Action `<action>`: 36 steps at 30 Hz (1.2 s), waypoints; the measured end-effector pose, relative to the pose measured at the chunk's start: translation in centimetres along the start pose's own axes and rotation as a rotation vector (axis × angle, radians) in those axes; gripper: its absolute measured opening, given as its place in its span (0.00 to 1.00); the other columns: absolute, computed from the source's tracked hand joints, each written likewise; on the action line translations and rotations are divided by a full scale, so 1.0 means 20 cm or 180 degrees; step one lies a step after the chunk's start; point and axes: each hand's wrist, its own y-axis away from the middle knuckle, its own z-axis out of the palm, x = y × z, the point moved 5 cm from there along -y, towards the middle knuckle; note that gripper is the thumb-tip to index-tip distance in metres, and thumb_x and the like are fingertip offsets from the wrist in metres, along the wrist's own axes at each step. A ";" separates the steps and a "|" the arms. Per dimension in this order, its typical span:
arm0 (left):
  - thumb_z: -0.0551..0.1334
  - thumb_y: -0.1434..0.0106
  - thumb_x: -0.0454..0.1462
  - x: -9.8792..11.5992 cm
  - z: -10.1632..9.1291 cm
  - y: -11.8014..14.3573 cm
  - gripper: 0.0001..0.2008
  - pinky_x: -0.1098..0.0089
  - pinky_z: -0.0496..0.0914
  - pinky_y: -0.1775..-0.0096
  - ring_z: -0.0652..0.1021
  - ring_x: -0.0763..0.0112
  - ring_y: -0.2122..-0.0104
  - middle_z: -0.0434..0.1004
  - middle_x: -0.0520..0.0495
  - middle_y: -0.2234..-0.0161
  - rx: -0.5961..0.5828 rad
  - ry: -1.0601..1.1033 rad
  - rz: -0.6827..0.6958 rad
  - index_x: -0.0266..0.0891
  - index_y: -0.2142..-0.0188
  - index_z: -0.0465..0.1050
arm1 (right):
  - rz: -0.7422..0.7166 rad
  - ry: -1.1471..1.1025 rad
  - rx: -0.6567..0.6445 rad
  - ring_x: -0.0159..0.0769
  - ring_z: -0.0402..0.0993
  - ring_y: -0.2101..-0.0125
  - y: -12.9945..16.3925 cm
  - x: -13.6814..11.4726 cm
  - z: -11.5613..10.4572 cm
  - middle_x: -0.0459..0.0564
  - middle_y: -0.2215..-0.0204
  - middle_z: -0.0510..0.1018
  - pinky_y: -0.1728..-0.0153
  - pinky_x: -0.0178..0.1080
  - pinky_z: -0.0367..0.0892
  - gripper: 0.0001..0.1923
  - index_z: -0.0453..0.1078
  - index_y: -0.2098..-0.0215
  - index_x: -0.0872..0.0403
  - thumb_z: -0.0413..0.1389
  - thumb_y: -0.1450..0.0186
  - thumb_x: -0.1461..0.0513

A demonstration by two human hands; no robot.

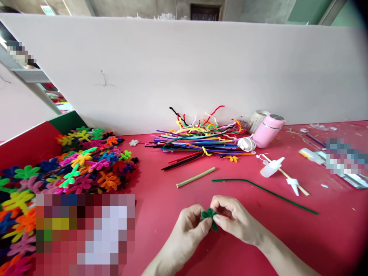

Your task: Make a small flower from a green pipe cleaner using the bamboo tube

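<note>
Between my two hands is a small dark green flower (209, 213) bent from fuzzy pipe cleaner, its looped petals showing between the fingertips. My left hand (191, 224) pinches it from the left with thumb and fingers. From the right, my right hand (234, 216) pinches its other side. A loose green pipe cleaner (267, 189), bent near its left part, lies just beyond my right hand. Farther off on the red table lies a short pale green stick (196, 178).
Finished pipe-cleaner flowers (82, 168) heap up at the left. Loose pipe cleaners (198, 142) lie in a bundle along the white partition (184, 69). A pink cylinder (268, 130), a coiled white cord (246, 144) and a glue bottle (271, 167) stand or lie at the right.
</note>
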 end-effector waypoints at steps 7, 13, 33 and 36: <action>0.62 0.48 0.40 0.00 0.00 0.01 0.11 0.74 0.51 0.77 0.58 0.79 0.81 0.61 0.53 0.83 -0.0004 0.0127 -0.0088 0.33 0.79 0.69 | -0.0097 0.0022 0.0119 0.27 0.56 0.79 0.00 -0.01 0.00 0.41 0.79 0.60 0.78 0.30 0.55 0.07 0.58 0.77 0.54 0.49 0.45 0.71; 0.64 0.50 0.35 -0.03 0.05 0.03 0.07 0.75 0.56 0.74 0.62 0.78 0.79 0.64 0.53 0.82 0.0110 0.1394 -0.0232 0.34 0.79 0.70 | -0.0696 0.0222 0.0687 0.29 0.60 0.77 0.03 -0.06 0.01 0.43 0.78 0.64 0.76 0.32 0.58 0.07 0.59 0.77 0.54 0.51 0.46 0.70; 0.60 0.44 0.38 -0.08 0.01 0.01 0.10 0.76 0.55 0.74 0.59 0.79 0.78 0.60 0.55 0.81 0.0367 0.0680 0.0027 0.35 0.78 0.66 | -0.0337 0.0169 0.0570 0.27 0.58 0.78 0.01 0.00 0.02 0.42 0.78 0.61 0.76 0.30 0.56 0.05 0.59 0.75 0.54 0.50 0.43 0.68; 0.59 0.43 0.39 -0.06 0.01 0.03 0.11 0.76 0.55 0.75 0.57 0.79 0.79 0.57 0.56 0.81 0.0471 0.0459 0.0207 0.35 0.79 0.65 | -0.0298 0.0163 0.0779 0.27 0.57 0.78 0.02 0.03 0.03 0.42 0.78 0.60 0.77 0.30 0.56 0.04 0.59 0.74 0.54 0.49 0.42 0.68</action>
